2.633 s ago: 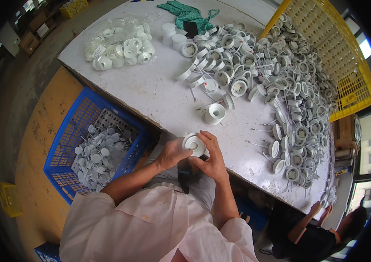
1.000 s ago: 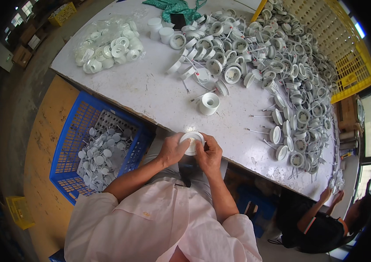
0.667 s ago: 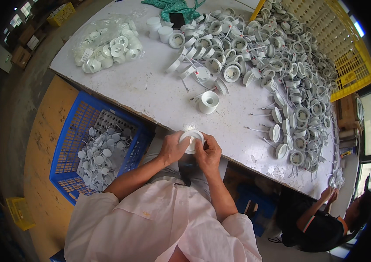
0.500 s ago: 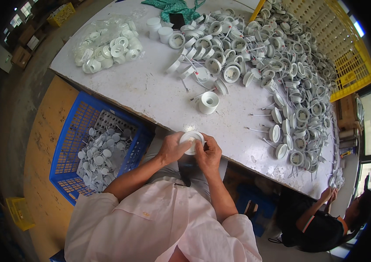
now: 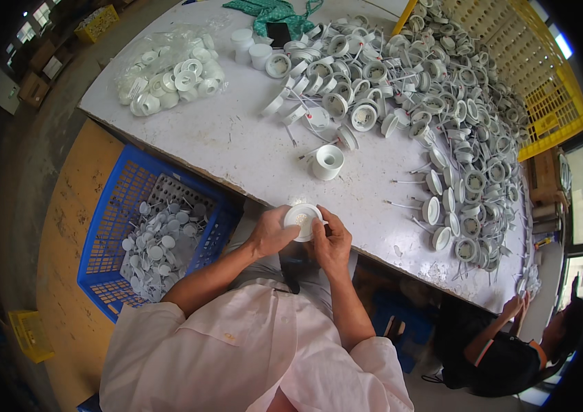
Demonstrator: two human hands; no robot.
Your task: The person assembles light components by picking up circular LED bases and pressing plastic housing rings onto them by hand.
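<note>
Between my two hands, just off the table's near edge, is a round white downlight housing [image 5: 303, 218], its dished face turned up. My left hand [image 5: 271, 232] grips its left rim, and my right hand [image 5: 333, 242] grips the right rim with the thumb at the face. Pale spots show inside the dish; the underside is hidden. Beyond my hands, a white cup-shaped fitting [image 5: 328, 162] stands upright on the table [image 5: 236, 147]. Many similar white housings with short wires [image 5: 363, 115] lie heaped farther back and to the right.
At my left a blue basket [image 5: 103, 230] holds white discs with wires [image 5: 157, 250]. A clear bag of white rings [image 5: 168, 79], white tubs [image 5: 260, 55] and green cloth [image 5: 278, 12] lie at the back. A yellow crate [image 5: 558, 110] stands far right; a person [image 5: 511, 350] works at lower right.
The housing has shifted slightly and tipped, so more of its inside shows. My right thumb has drawn back toward the rim. Both hands keep their hold.
</note>
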